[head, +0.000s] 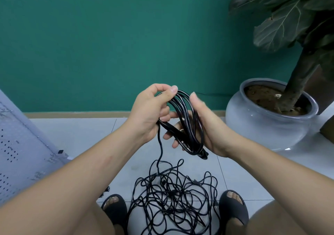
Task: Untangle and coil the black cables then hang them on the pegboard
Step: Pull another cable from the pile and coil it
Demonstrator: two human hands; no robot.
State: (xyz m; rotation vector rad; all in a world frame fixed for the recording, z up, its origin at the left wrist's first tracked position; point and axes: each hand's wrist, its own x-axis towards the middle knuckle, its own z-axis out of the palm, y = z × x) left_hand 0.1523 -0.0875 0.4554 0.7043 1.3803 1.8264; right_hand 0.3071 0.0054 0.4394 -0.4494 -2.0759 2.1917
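A coil of black cable (186,119) hangs between my two hands at chest height. My left hand (148,111) pinches the top of the loops between thumb and fingers. My right hand (204,126) cups the coil from the right, fingers curled under the loops near a black plug end (203,155). One strand (160,151) drops from the coil to a tangled heap of black cables (173,196) on the floor between my feet. The white pegboard (21,153) leans at the left edge.
A grey ceramic pot (267,126) with a large-leaved plant stands at the right against the green wall. My feet in dark slippers (115,209) flank the heap on the pale tiled floor (81,131). A small black item (60,151) lies by the pegboard's foot.
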